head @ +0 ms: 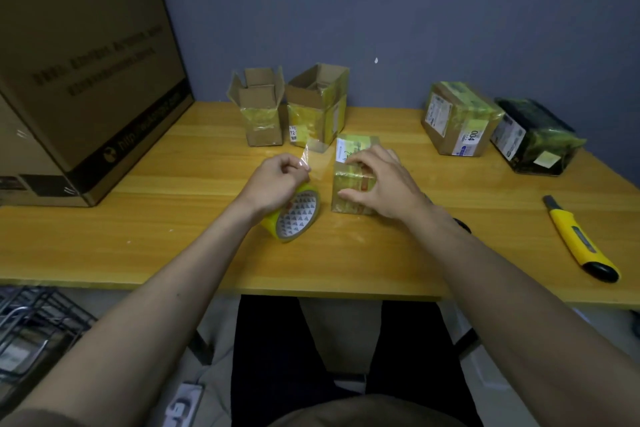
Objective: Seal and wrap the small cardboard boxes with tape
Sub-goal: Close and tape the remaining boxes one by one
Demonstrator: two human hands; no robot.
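Nearest me, just left of the small taped box (pixel 353 180) on the wooden surface (pixel 173 236), my left hand (pixel 277 180) pinches a clear tape strip (pixel 313 158) above the yellow tape roll (pixel 294 215), while my right hand (pixel 381 180) presses loosely curled fingers (pixel 358 161) on that box.

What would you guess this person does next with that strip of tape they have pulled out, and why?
Probably lay the strip down onto the small box and smooth it flat. The left hand pinches a clear tape strip stretched from the tape roll toward the box, while the right hand steadies that box on the table.
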